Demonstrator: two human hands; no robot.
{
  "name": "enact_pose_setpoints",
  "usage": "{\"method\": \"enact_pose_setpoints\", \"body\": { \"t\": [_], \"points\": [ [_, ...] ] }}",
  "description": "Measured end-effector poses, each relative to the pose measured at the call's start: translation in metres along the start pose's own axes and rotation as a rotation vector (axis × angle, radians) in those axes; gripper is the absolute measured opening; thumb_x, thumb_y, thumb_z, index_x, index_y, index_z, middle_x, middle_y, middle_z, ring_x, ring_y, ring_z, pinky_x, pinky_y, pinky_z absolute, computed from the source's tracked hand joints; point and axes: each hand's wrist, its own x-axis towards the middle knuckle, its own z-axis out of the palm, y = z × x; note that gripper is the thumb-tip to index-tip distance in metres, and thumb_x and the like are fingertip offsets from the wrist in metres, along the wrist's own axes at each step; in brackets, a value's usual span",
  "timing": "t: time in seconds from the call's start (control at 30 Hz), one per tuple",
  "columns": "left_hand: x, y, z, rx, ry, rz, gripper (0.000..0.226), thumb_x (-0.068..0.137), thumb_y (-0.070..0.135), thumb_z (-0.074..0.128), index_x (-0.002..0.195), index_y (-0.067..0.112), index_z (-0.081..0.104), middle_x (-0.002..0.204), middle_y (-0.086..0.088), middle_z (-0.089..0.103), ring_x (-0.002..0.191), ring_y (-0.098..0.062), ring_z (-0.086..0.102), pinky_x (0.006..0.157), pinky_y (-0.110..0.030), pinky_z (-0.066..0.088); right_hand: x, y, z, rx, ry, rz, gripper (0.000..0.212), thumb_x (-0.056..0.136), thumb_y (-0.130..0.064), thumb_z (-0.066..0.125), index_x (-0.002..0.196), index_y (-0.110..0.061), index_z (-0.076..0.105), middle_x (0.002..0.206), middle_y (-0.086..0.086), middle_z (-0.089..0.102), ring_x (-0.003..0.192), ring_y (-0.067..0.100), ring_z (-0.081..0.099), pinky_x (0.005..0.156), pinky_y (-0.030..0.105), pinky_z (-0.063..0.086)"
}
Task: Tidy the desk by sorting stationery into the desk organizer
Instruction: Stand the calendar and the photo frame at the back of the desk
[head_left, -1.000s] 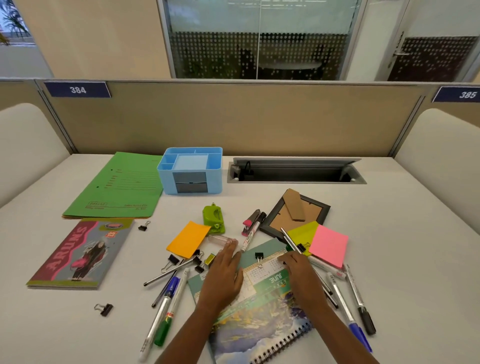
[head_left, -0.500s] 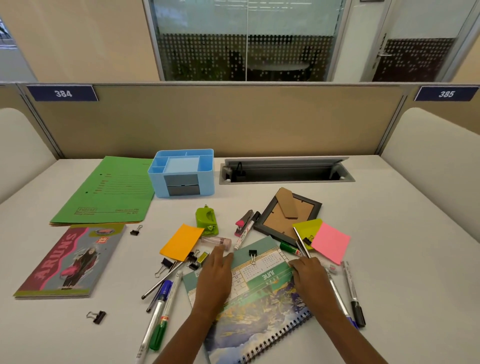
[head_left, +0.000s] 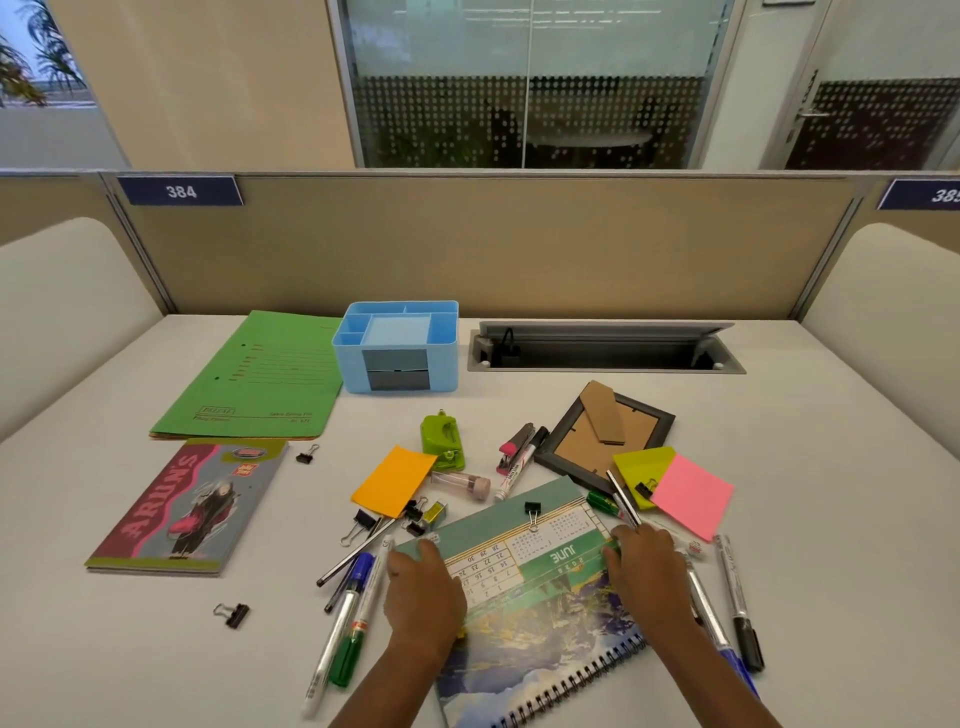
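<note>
A spiral-bound desk calendar (head_left: 540, 597) lies at the front middle of the desk with a black binder clip (head_left: 532, 510) on its far edge. My left hand (head_left: 423, 592) covers its left edge and my right hand (head_left: 649, 577) its right edge; both have bent fingers gripping the sides. The light blue desk organizer (head_left: 350, 364) stands at the back, well beyond both hands. Pens and markers (head_left: 345, 623) lie left of the calendar, and more pens (head_left: 737, 597) lie to its right.
An orange sticky pad (head_left: 393, 480), green punch (head_left: 441, 436), pink stapler (head_left: 511, 449), photo frame (head_left: 571, 447) and pink sticky pad (head_left: 693, 493) lie beyond the calendar. To the left are a green folder (head_left: 260, 379), a notebook (head_left: 187, 509) and loose binder clips (head_left: 232, 616). An open cable tray (head_left: 602, 353) sits at the back.
Both hands have slid back along the calendar toward me, from flat near its far end to its side edges. The camera view shifted slightly.
</note>
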Motion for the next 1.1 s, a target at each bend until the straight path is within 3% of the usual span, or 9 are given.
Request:
{"method": "enact_pose_setpoints", "body": {
  "t": [0.3, 0.43, 0.57, 0.67, 0.77, 0.87, 0.93, 1.0, 1.1],
  "points": [
    [0.014, -0.018, -0.011, -0.259, -0.242, -0.068, 0.056, 0.096, 0.034, 0.042, 0.139, 0.005, 0.020, 0.136, -0.017, 0.043, 0.123, -0.030, 0.045, 0.094, -0.031, 0.043, 0.006, -0.001, -0.005, 0.210, -0.080, 0.116, 0.030, 0.090, -0.025, 0.049, 0.113, -0.010, 0.060, 0.106, 0.015, 0.063, 0.103, 0.028, 0.055, 0.082, 0.035, 0.047],
    [0.017, -0.019, -0.016, -0.377, -0.249, -0.088, 0.055, 0.095, 0.024, 0.045, 0.140, 0.006, 0.017, 0.133, -0.018, 0.045, 0.120, -0.031, 0.049, 0.092, -0.035, 0.046, 0.009, -0.003, -0.013, 0.359, -0.095, 0.160, 0.029, 0.088, -0.023, 0.053, 0.113, -0.010, 0.061, 0.106, 0.016, 0.066, 0.101, 0.030, 0.057, 0.081, 0.034, 0.046],
    [0.024, -0.021, -0.029, -0.403, -0.246, -0.095, 0.048, 0.095, 0.021, 0.046, 0.136, 0.005, 0.026, 0.130, -0.016, 0.049, 0.117, -0.030, 0.051, 0.088, -0.036, 0.049, 0.014, -0.006, -0.029, 0.565, -0.123, 0.172, 0.022, 0.089, -0.014, 0.054, 0.105, -0.002, 0.063, 0.105, 0.020, 0.066, 0.086, 0.028, 0.057, 0.067, 0.027, 0.038],
    [0.032, -0.023, -0.043, -0.395, -0.264, -0.088, 0.042, 0.096, 0.022, 0.045, 0.133, 0.006, 0.033, 0.130, -0.014, 0.051, 0.117, -0.028, 0.052, 0.087, -0.031, 0.046, 0.025, -0.006, -0.043, 0.635, -0.194, 0.183, 0.022, 0.089, -0.016, 0.055, 0.104, -0.002, 0.063, 0.114, 0.017, 0.062, 0.089, 0.024, 0.053, 0.071, 0.024, 0.034],
    [0.043, -0.026, -0.057, -0.425, -0.287, -0.103, 0.040, 0.096, 0.021, 0.046, 0.131, 0.004, 0.037, 0.130, -0.015, 0.051, 0.116, -0.029, 0.053, 0.086, -0.031, 0.046, 0.035, -0.002, -0.056, 0.687, -0.273, 0.192, 0.023, 0.088, -0.018, 0.057, 0.103, -0.003, 0.064, 0.096, 0.010, 0.060, 0.092, 0.026, 0.057, 0.075, 0.026, 0.037],
    [0.056, -0.031, -0.068, -0.588, -0.326, -0.143, 0.010, 0.094, 0.013, 0.049, 0.099, 0.005, 0.051, 0.099, -0.016, 0.058, 0.085, -0.030, 0.055, 0.056, -0.029, 0.044, 0.041, 0.004, -0.069, 0.892, -0.387, 0.234, 0.023, 0.088, -0.018, 0.057, 0.103, -0.002, 0.063, 0.076, 0.007, 0.064, 0.065, 0.021, 0.057, 0.057, 0.025, 0.043],
    [0.063, -0.032, -0.074, -0.654, -0.333, -0.164, 0.027, 0.093, 0.006, 0.048, 0.067, 0.010, 0.039, 0.067, -0.010, 0.041, 0.056, -0.023, 0.041, 0.042, -0.022, 0.028, 0.045, 0.008, -0.079, 1.049, -0.451, 0.293, 0.024, 0.089, -0.018, 0.057, 0.106, -0.002, 0.060, 0.086, 0.015, 0.066, 0.073, 0.026, 0.061, 0.059, 0.026, 0.047],
    [0.068, -0.033, -0.081, -0.699, -0.356, -0.181, 0.038, 0.092, 0.000, 0.045, 0.060, 0.011, 0.029, 0.058, -0.006, 0.029, 0.046, -0.018, 0.029, 0.040, -0.021, 0.022, 0.049, 0.012, -0.087, 1.180, -0.458, 0.331, 0.028, 0.088, -0.022, 0.058, 0.110, -0.004, 0.059, 0.093, 0.016, 0.065, 0.082, 0.027, 0.060, 0.066, 0.030, 0.045],
    [0.074, -0.037, -0.091, -0.773, -0.401, -0.243, 0.038, 0.090, -0.006, 0.043, 0.058, 0.011, 0.032, 0.044, -0.005, 0.036, 0.040, -0.015, 0.036, 0.040, -0.019, 0.026, 0.047, 0.011, -0.099, 1.275, -0.451, 0.299, 0.029, 0.088, -0.034, 0.054, 0.105, -0.012, 0.063, 0.091, 0.016, 0.063, 0.085, 0.028, 0.054, 0.072, 0.035, 0.046]
  ]
}}
